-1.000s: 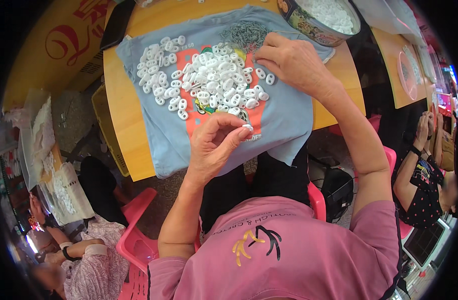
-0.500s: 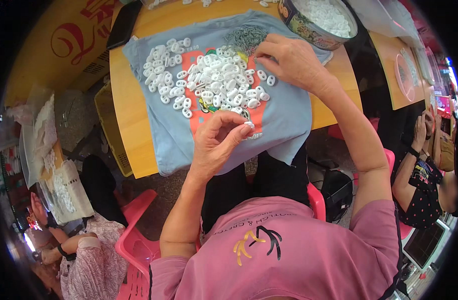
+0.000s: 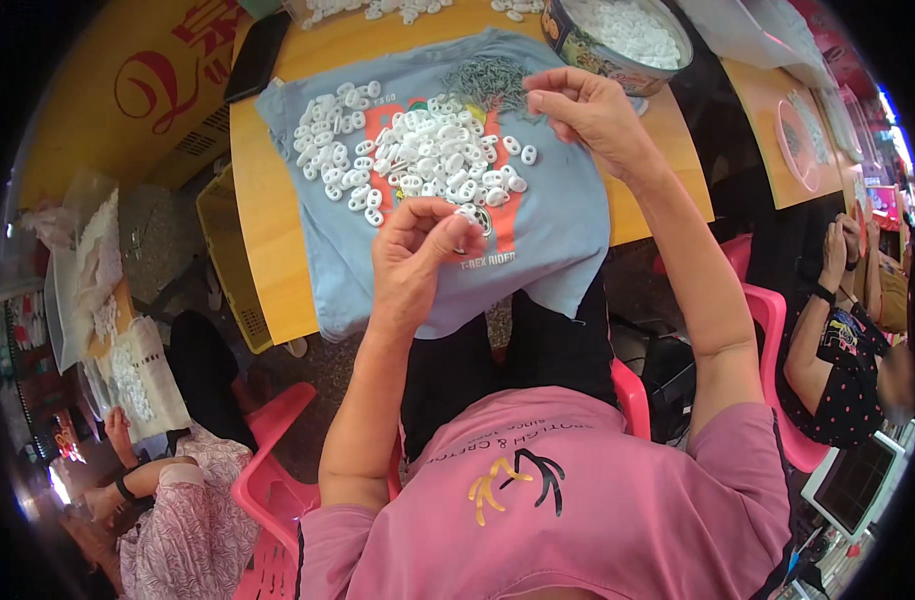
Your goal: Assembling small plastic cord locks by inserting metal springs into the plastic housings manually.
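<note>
Pink short-sleeved shirt (image 3: 627, 500), dark lettering (image 3: 517, 441), gold and black emblem (image 3: 488, 490), black trousers (image 3: 552, 345)

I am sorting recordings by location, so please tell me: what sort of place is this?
Probably a small workshop or shop corner used for handwork: small white pieces lie heaped beside a grey-green tangle on a printed cloth over a table, and other people are on both sides.

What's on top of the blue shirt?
A pile of white two-holed pieces and, near its far edge, a grey-green tangle. The pile covers part of the orange print, which cannot be seen.
</note>
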A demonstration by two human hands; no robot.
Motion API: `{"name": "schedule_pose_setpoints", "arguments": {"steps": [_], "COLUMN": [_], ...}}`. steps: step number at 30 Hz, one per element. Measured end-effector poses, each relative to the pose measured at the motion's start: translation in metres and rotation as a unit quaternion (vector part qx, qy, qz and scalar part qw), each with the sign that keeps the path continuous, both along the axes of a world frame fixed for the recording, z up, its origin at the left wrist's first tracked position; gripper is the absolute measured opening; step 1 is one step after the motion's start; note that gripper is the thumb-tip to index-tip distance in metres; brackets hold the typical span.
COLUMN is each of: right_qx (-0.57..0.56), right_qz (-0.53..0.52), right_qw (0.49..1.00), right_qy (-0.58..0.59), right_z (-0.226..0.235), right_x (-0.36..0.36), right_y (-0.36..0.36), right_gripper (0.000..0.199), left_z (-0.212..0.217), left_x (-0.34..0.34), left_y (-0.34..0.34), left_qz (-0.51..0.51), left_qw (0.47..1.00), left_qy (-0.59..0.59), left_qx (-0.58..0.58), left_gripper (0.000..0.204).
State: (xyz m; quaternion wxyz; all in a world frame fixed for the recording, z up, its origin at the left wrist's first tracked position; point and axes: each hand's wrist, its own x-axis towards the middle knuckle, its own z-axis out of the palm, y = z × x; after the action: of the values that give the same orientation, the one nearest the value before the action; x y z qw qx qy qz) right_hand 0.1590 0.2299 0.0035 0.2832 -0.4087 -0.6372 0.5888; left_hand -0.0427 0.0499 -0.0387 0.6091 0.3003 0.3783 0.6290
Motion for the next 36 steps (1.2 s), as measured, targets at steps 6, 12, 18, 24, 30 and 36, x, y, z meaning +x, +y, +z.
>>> {"name": "schedule_pose_setpoints", "arguments": {"steps": [6,12,18,24,30,36], "right_qx": [-0.027,-0.032,-0.057,-0.077,-0.085,-0.083], "right_qz": [-0.028,0.022,0.021,0.023,0.025,0.015], "right_qw": [0.995,0.985,0.977,0.975,0.976,0.974], "right_qy": [0.096,0.166,0.204,0.206,0.200,0.209], "right_z": [0.004,0.030,0.031,0.031,0.034,0.034], "right_x": [-0.004,-0.025,-0.037,-0.037,-0.034,-0.035], "right_y": [-0.026,-0.093,-0.121,-0.130,-0.133,-0.140], "right_gripper": [0.025,0.017,0.019,0.019,0.019,0.018], "left_z": [0.022,0.046,0.053,0.056,0.063,0.065], "left_x": [0.003,0.016,0.023,0.027,0.024,0.029], "left_y": [0.000,-0.010,-0.018,-0.024,-0.029,-0.029], "left_qz": [0.047,0.037,0.060,0.074,0.069,0.112], "left_qw": [0.997,0.998,0.997,0.996,0.996,0.986], "left_qy": [-0.044,-0.047,-0.047,-0.018,0.036,0.112], "left_qx": [-0.037,0.012,0.023,0.043,0.050,0.058], "left_gripper": [0.014,0.015,0.014,0.015,0.015,0.015]}}
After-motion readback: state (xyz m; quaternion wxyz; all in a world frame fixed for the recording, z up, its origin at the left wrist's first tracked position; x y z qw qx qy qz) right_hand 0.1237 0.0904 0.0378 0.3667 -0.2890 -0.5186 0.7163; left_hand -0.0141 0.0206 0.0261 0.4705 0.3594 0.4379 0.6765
